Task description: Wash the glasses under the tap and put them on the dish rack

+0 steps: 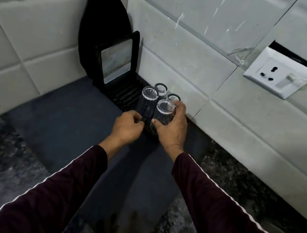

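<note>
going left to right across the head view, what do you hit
black teardrop-shaped board → black-framed mirror → left hand → right hand → wall socket

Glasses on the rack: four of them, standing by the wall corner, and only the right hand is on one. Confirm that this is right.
Not quite. The head view shows both hands on glasses: the right hand grips the near right glass, and the left hand holds the glass beside it low down. The rest stands: four glasses on the dish rack by the wall corner.
</note>
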